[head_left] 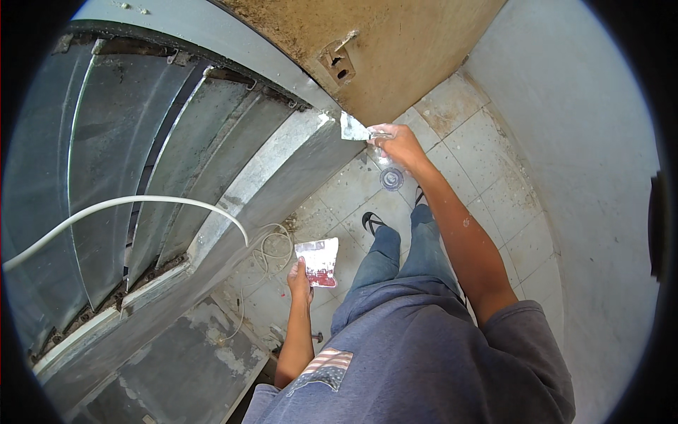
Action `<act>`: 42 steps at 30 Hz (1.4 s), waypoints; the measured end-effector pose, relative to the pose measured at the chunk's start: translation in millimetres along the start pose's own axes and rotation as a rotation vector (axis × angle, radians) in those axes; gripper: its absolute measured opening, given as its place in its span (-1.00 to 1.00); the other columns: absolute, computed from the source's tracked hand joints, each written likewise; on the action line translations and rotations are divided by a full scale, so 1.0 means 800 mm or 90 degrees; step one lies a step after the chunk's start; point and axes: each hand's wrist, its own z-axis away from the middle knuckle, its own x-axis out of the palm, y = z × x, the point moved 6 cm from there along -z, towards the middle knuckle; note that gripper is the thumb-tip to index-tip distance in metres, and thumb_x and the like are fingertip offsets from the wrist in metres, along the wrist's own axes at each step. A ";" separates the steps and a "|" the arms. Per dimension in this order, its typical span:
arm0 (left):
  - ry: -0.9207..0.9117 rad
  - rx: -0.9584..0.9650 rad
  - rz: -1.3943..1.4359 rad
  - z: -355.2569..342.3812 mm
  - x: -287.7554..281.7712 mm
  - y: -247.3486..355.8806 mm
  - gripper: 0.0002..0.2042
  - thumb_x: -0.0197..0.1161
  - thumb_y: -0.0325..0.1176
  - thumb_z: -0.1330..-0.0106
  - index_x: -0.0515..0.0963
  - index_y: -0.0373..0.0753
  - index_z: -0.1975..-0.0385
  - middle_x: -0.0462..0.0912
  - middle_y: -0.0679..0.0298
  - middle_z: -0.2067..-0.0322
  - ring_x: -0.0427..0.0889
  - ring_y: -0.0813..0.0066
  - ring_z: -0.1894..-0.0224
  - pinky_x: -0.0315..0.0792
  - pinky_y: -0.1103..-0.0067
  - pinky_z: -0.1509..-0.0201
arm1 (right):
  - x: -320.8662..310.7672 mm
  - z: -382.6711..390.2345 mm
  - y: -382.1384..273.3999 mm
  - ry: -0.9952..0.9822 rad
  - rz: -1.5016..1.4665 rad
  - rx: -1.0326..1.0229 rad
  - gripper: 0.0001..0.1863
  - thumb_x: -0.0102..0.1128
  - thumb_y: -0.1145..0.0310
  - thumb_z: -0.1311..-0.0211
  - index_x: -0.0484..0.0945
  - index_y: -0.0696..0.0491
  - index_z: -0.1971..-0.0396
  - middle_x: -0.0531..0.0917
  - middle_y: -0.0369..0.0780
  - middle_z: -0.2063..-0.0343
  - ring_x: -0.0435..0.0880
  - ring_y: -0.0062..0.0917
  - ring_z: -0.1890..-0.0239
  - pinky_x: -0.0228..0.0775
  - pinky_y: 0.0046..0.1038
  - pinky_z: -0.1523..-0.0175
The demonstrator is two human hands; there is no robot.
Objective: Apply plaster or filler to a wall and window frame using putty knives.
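Note:
My right hand (397, 145) is closed round the handle of a putty knife (354, 128). The knife's wide, white-smeared blade lies at the corner where the grey window ledge meets the wall by the wooden door; whether it touches cannot be made out. Low on the left, my left hand (299, 281) grips a flat, squarish plate (318, 263), with the thumb on top. White paste coats much of the plate, and its lower part shows dark red. White smears mark the fingers of my right hand.
Louvred glass panes (113, 141) fill the window at left, above a concrete ledge (282, 145). A white hose (141, 199) arches across it. Coiled cable (274, 247) and a round clear object (391, 179) are near the tiled floor (452, 169). A brown wooden door (402, 49) stands ahead.

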 end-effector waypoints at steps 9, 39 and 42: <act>-0.079 0.137 0.004 -0.013 0.106 0.070 -0.76 0.08 -0.31 -0.41 0.43 -0.36 0.09 0.59 0.23 0.19 0.55 0.55 0.19 0.41 0.59 0.06 | -0.065 0.047 -0.003 -0.062 -0.183 -0.011 -0.58 0.16 0.48 -0.16 0.46 0.20 -0.05 0.63 -0.19 0.26 0.53 -0.68 0.46 0.39 -0.67 0.38; 0.075 0.894 -0.900 -0.032 0.322 0.284 -0.84 0.29 -0.32 -0.16 0.53 -0.25 0.37 0.52 0.17 0.38 0.44 0.16 0.25 0.33 0.32 0.17 | -0.060 0.014 0.051 0.158 -0.525 0.035 -0.79 0.25 0.34 -0.18 0.50 0.14 0.29 0.65 -0.17 0.35 0.62 -0.56 0.38 0.50 -0.56 0.25; 0.061 0.914 -0.887 -0.036 0.323 0.286 -0.84 0.26 -0.35 -0.19 0.47 -0.28 0.37 0.51 0.12 0.37 0.43 0.11 0.25 0.33 0.29 0.17 | -0.054 0.009 0.040 0.157 -0.492 0.027 -0.76 0.24 0.32 -0.20 0.47 0.14 0.24 0.64 -0.12 0.28 0.61 -0.50 0.33 0.49 -0.50 0.20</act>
